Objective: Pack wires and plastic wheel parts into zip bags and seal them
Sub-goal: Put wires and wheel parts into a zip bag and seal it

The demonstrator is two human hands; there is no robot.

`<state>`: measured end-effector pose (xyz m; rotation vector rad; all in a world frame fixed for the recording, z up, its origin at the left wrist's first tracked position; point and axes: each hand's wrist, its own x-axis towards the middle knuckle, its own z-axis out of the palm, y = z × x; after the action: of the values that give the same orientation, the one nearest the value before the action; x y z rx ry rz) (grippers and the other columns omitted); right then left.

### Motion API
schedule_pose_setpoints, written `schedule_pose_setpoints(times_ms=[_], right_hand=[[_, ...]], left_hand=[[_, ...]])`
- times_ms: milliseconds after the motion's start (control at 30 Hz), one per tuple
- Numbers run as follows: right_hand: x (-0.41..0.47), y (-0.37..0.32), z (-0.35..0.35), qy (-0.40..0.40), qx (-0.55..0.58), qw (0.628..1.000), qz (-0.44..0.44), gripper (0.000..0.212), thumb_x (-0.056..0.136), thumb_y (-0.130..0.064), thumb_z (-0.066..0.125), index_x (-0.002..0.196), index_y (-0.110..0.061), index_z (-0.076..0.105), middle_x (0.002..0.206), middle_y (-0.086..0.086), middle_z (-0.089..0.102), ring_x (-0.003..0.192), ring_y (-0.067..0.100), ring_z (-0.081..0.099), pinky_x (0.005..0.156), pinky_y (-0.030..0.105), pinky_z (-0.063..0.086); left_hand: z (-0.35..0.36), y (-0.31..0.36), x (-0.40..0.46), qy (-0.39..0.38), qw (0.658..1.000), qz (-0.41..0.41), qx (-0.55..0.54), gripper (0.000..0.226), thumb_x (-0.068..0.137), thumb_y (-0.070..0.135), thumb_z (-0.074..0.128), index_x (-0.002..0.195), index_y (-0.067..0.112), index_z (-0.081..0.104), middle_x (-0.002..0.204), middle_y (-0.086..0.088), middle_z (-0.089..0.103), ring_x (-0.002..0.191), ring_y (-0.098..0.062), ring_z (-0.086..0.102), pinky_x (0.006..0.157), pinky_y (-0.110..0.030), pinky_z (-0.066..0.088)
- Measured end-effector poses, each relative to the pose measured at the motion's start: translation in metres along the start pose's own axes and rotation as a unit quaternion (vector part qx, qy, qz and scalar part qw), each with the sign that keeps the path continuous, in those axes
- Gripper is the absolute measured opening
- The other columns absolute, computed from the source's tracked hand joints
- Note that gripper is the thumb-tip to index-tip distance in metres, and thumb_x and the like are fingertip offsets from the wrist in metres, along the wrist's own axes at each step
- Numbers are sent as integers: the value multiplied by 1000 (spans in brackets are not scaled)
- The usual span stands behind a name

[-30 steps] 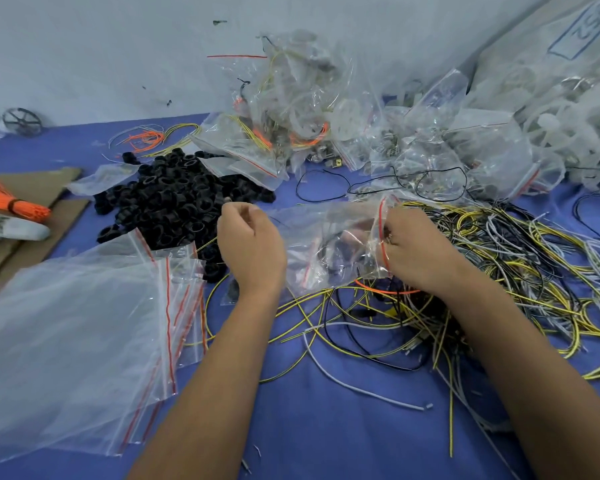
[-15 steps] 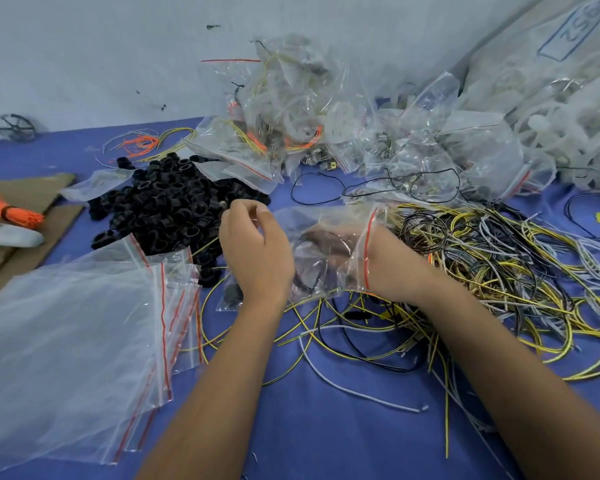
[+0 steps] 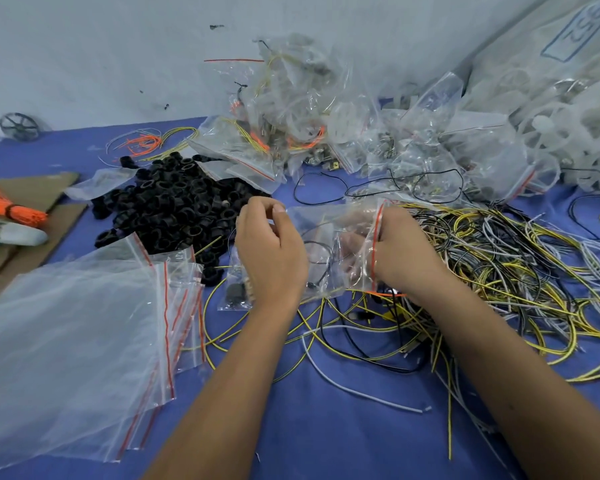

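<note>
Since a second ago, right hand (image 3: 400, 252) pushed deeper into the mouth of the zip bag (image 3: 329, 251), fingers now inside the clear plastic past the red seal line; left hand (image 3: 269, 251) lifted a little, thumb and fingers curled, pinching the left end of the same bag. Right hand fingers bent inside the bag, seen only dimly through the plastic; cannot tell for sure if gripping something there. Zip bag held just above the blue table (image 3: 326, 427), between both hands, with thin dark wire coiled inside. Right of the hands, a big tangle of yellow, black and grey wires (image 3: 499, 271), reaching under the right wrist. Far left of the hands, a heap of black plastic wheel parts (image 3: 174, 206). Near left, a stack of empty zip bags (image 3: 84, 341) lying flat. Far side, against the wall, a pile of filled bags (image 3: 309, 133). Far left edge, an orange wire bundle (image 3: 14, 209) on cardboard.
</note>
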<state>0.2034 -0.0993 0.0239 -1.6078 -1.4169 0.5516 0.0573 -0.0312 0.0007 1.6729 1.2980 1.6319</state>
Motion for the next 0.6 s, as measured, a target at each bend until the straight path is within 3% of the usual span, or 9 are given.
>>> schedule_pose_setpoints(times_ms=[133,267,367,433,467,533,600], right_hand=[[2,3,13,-42,-141,989,14,39,90,6,60,112,-21,79,106,-2,77,93,13,73,82,28,60],[-3,-7,16,-103,-31,993,-42,41,85,14,56,106,-13,79,89,-19,76,83,5,74,66,17,58],[4,1,14,27,-74,997,-3,14,81,-8,79,94,-14,81,88,-2,78,83,15,74,76,34,61],[7,6,13,103,-153,983,21,11,77,-16,84,85,-10,79,83,4,76,80,20,72,77,35,59],[8,6,14,101,-195,976,14,6,78,-16,82,79,-11,78,77,3,74,75,18,70,73,34,58],[6,-2,18,31,-235,971,-21,22,80,-11,75,61,-20,69,60,-8,66,58,6,64,57,24,51],[3,-8,19,-67,-198,975,-73,35,83,0,65,59,-26,62,57,-9,60,54,4,58,54,25,45]], left_hand=[[1,0,-2,-19,1000,-1,2,17,102,12,48,87,10,56,82,-7,58,74,-25,52,67,-36,42],[3,1,-4,-22,999,24,15,16,100,9,49,86,7,57,83,-4,59,77,-10,48,69,-22,36],[4,2,-5,-27,999,39,8,15,100,9,49,86,7,56,83,-3,58,75,-18,50,68,-30,38],[4,3,-7,-37,998,48,3,15,100,12,49,87,10,55,83,-1,57,75,-17,51,67,-27,37],[4,4,-8,-46,997,55,2,15,100,14,48,87,12,55,83,1,56,74,-16,50,66,-25,37],[3,7,-11,-66,994,87,6,16,101,16,49,85,15,52,80,5,52,71,-13,49,65,-22,34],[4,11,-15,-86,987,134,17,17,102,17,50,85,16,50,75,8,50,69,-11,47,65,-21,33]])
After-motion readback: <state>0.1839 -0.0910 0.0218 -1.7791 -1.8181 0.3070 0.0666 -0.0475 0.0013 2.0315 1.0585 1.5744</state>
